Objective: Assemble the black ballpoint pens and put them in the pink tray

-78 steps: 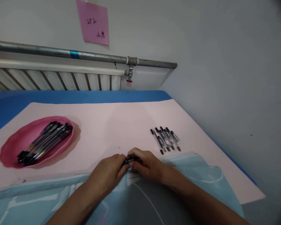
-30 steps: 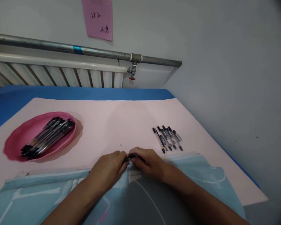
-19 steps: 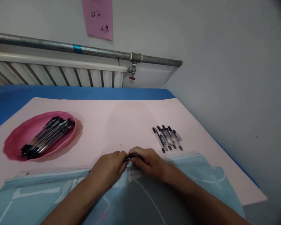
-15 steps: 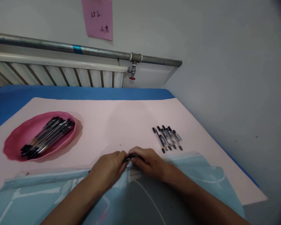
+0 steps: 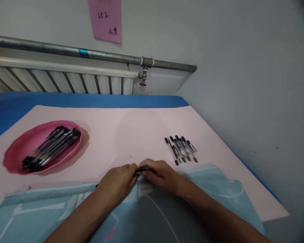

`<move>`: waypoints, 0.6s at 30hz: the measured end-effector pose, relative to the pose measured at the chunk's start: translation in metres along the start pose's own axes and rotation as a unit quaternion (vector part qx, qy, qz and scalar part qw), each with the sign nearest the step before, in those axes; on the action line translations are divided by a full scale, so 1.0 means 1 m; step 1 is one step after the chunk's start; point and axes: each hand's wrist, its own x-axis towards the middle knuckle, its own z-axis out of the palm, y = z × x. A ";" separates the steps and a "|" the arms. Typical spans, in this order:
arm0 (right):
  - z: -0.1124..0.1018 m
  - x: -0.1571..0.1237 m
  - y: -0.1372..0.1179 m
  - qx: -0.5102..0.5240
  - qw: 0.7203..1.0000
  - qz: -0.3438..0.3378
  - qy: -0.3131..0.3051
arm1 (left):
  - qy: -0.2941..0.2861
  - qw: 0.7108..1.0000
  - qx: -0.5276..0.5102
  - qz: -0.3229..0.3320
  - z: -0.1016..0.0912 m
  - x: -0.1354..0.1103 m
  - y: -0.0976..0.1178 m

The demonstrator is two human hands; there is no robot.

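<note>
My left hand (image 5: pixel 118 184) and my right hand (image 5: pixel 159 175) meet at the near edge of the pink sheet (image 5: pixel 131 131), both closed on one black pen (image 5: pixel 139 171), of which only a short dark piece shows between the fingertips. To the right of my right hand lie several black pens (image 5: pixel 181 149) side by side in a row on the sheet. At the left a pink oval dish (image 5: pixel 17 148) holds several more black pens (image 5: pixel 52 144) in a heap.
A light blue cloth (image 5: pixel 53 209) covers the near part of the table under my forearms. Blue table surface (image 5: pixel 91 100) shows beyond the sheet. Behind it run a radiator (image 5: pixel 60 84) and a metal pipe (image 5: pixel 91 55). A grey wall rises on the right.
My hands have stayed together on the pen in almost the same spot. The view shifted a little between the earliest frame and now.
</note>
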 end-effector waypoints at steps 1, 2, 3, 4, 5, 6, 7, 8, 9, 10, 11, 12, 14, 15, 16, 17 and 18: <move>0.000 0.000 0.000 0.002 1.000 0.003 0.001 | -0.001 1.000 0.002 -0.001 0.000 0.000 0.000; 0.000 0.000 -0.001 0.003 1.000 0.005 0.001 | -0.002 1.000 0.004 -0.002 0.000 0.000 0.000; 0.000 0.000 -0.001 0.004 1.000 0.007 0.000 | -0.002 1.000 0.006 -0.002 -0.001 0.000 0.001; 0.000 0.000 -0.001 0.007 1.000 0.008 -0.002 | -0.004 1.000 0.007 -0.004 -0.001 0.000 0.001; 0.000 0.001 -0.001 0.010 1.000 0.009 -0.004 | -0.005 1.000 0.006 -0.003 -0.001 0.000 0.001; 0.000 0.001 -0.002 0.014 1.000 0.009 -0.004 | -0.005 1.000 0.004 -0.003 -0.001 0.000 0.001; 0.000 0.001 -0.002 0.018 1.000 0.009 -0.004 | -0.004 1.000 0.002 -0.001 0.000 0.000 0.001; 0.000 0.001 -0.002 0.022 1.000 0.009 -0.003 | -0.001 1.000 0.001 0.000 0.000 0.000 0.001; 0.000 0.001 -0.002 0.026 1.000 0.010 -0.002 | 0.002 1.000 0.001 0.002 0.000 0.001 0.001; 0.000 0.001 -0.002 0.030 0.999 0.012 -0.001 | 0.005 1.000 0.002 0.005 0.000 0.001 0.001; 0.000 0.001 -0.002 0.035 0.999 0.014 0.000 | 0.007 1.000 0.003 0.006 0.000 0.001 0.001; 0.000 0.001 -0.003 0.039 0.999 0.017 -0.001 | 0.007 1.000 0.004 0.007 0.000 0.001 0.001; 0.001 0.001 -0.003 0.043 0.999 0.023 -0.003 | 0.006 1.000 0.003 0.007 0.001 0.001 0.001; 0.001 0.001 -0.003 0.044 0.999 0.025 -0.003 | 0.005 1.000 0.002 0.007 0.001 0.001 0.000; 0.001 0.001 -0.002 0.044 0.999 0.026 -0.003 | 0.005 1.000 0.001 0.006 0.001 0.000 0.000; 0.001 0.001 -0.002 0.044 0.999 0.027 -0.003 | 0.004 1.000 0.000 0.006 0.001 0.000 0.000; 0.001 0.001 -0.002 0.046 0.999 0.028 -0.003 | 0.004 1.000 0.000 0.007 0.001 0.000 0.000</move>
